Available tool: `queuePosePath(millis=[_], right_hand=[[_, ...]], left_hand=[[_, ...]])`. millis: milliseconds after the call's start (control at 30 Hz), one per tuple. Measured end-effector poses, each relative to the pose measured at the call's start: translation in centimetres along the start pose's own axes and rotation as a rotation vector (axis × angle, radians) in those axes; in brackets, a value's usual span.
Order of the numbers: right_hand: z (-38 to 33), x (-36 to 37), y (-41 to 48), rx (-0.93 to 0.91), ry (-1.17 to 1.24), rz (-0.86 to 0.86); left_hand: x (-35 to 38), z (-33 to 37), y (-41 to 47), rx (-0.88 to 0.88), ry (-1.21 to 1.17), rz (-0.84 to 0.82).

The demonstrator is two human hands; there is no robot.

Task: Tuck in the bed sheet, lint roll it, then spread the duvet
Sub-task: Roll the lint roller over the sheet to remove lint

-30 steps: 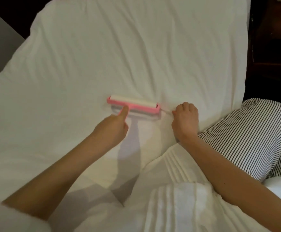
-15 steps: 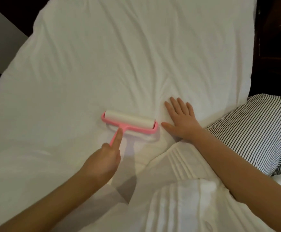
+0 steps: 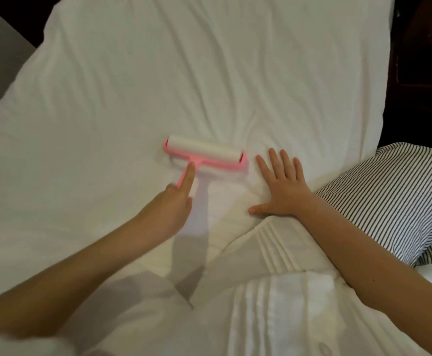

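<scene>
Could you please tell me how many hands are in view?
2. The left hand grips the pink lint roller by its handle; the right hand lies flat on the bed sheet, just right of the roller.

the bed sheet is lit softly and warmly from ahead, and a grey shadow is thrown toward the viewer beneath the left hand and the lint roller. the corners beyond the sheet are left dark. the left forearm is smeared by blur at the lower left; the sheet's edges are bowed by the wide lens.
</scene>
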State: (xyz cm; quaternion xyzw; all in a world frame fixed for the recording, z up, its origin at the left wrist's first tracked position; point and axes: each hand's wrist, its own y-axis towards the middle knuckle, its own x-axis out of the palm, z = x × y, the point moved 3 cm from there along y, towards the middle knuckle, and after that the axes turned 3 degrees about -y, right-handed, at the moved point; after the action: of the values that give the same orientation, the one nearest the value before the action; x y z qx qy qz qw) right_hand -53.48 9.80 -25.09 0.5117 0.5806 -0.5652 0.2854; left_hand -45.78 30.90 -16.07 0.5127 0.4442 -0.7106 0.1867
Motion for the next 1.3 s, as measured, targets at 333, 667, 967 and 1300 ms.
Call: queuePosePath(millis=[333,667,967,1300], right_hand=[[-0.3,-0.3,-0.8,-0.034,-0.065,-0.053],[-0.4,-0.6,-0.6,-0.062,-0.037,-0.078],[-0.2,-0.6,-1.0,-0.049,-0.028,-0.062],[0.0,-0.8,-0.8,0.012,0.054,-0.054]], left_hand=[[-1.4,0.6,1.6,-0.002,0.001,0.030],[-4.8,1.6,-3.5,-0.025,0.190,-0.199],[-0.7,1.2,4.0,0.026,-0.099,0.056],[-3.3,2.0,-6.9,-0.071,0.253,-0.229]])
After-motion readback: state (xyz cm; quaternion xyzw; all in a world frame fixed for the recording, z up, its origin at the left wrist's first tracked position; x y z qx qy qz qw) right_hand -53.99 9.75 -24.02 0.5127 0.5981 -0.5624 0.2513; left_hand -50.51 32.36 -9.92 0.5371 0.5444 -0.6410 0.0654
